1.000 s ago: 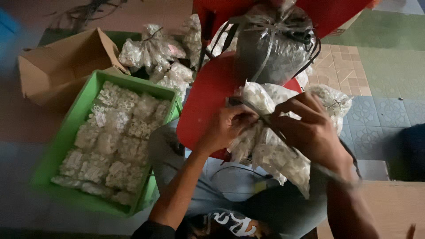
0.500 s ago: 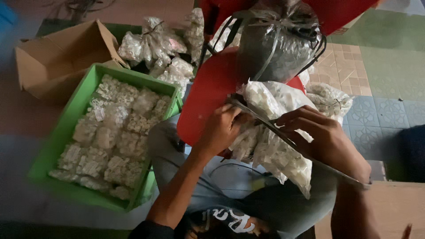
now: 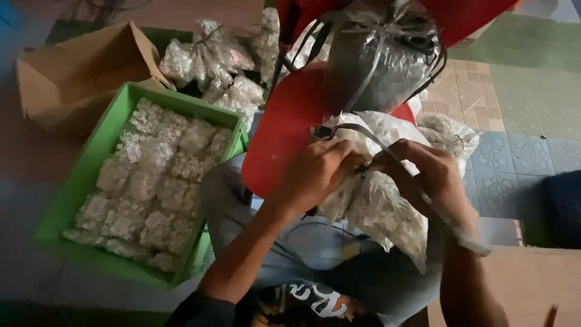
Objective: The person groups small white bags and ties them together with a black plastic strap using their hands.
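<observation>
On my lap lies a clear plastic bag (image 3: 381,209) stuffed with small white pieces. My left hand (image 3: 318,172) grips the gathered neck of the bag. My right hand (image 3: 426,172) pinches a dark flat strap (image 3: 369,134) that loops over the bag's neck, and the strap's tail runs down along my right forearm. The two hands almost touch over the bag's neck. Behind the bag sits a red plastic stool (image 3: 287,127).
A green crate (image 3: 91,163) filled with packets of white pieces stands at the left. Beyond it lie an open cardboard box (image 3: 72,79) and several tied bags (image 3: 209,60). A large dark-wrapped bag (image 3: 381,60) with straps sits on the stool. Patterned floor tiles (image 3: 520,151) lie at the right.
My right hand has moved up and left to meet my left hand at the bag's neck. The strap now loops over the neck, where before it was stretched diagonally.
</observation>
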